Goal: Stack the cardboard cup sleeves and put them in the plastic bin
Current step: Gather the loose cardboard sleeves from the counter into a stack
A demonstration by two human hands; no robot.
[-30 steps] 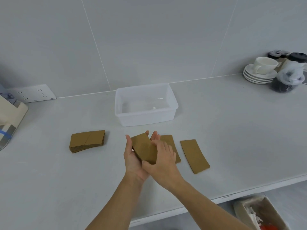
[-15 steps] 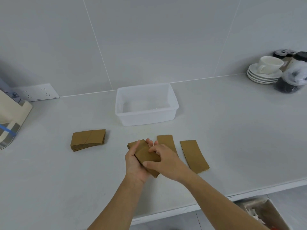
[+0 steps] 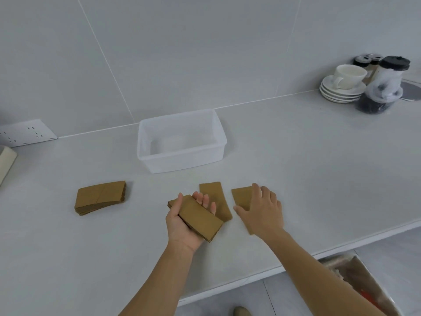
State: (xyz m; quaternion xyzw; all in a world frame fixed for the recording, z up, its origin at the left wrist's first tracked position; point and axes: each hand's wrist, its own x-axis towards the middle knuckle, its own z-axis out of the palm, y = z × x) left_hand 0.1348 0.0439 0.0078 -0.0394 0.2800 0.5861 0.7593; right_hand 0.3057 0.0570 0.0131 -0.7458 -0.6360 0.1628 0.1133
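While the left hand (image 3: 182,226) cradles a small stack of sleeves (image 3: 197,217) palm up, its grip curled around the stack's edges with the thumb on one long side and the fingers on the other, the right hand (image 3: 262,210) lies palm down on a single loose sleeve (image 3: 241,196) at about three o'clock from the stack. The right grip is spread flat with fingers apart; it presses on the cardboard but I cannot tell whether it has pinched it yet. Between the two hands a second loose sleeve (image 3: 214,197) lies flat on the table (image 3: 296,167), partly hidden behind the held stack. Well apart at nine o'clock sits a finished pile of sleeves (image 3: 100,197), squared up and resting on the table. The clear plastic bin (image 3: 182,142) stands at twelve o'clock from the hands, near the wall, and looks empty.

Judging by this, the work is roughly midway: one pile is made, another is being built in the left hand, two singles remain to be gathered, and nothing has gone into the bin. What is left appears to be adding those two sleeves, joining the piles, and setting them inside. Saucers with a cup (image 3: 344,80) at two o'clock play no part.
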